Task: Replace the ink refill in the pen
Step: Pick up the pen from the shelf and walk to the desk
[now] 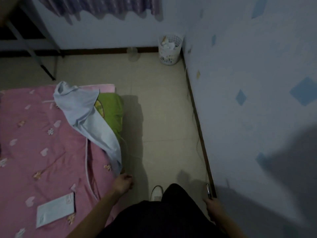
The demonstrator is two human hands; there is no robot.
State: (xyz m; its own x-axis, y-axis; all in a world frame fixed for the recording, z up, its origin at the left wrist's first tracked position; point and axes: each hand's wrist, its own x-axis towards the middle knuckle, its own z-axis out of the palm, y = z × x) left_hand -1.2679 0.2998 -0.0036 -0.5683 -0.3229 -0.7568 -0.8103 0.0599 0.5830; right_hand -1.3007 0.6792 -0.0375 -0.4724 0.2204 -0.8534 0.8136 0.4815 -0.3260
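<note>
My right hand (pixel 211 206) holds a dark pen (pixel 208 190) low at my right side, next to the wall's skirting board; the pen points up and away from me. My left hand (pixel 122 182) hangs beside the bed's edge with its fingers curled; something thin may be pinched in it, but the dim light hides it. I stand on the tiled floor, one white shoe (pixel 156 192) showing below my dark clothing.
A bed with a pink quilt (pixel 34 143) fills the left, bearing a white booklet (pixel 55 210), a pale blue garment (pixel 89 121) and a green pillow (pixel 111 110). A white waste basket (pixel 169 48) stands in the far corner. A metal desk frame (pixel 29 47) is at far left.
</note>
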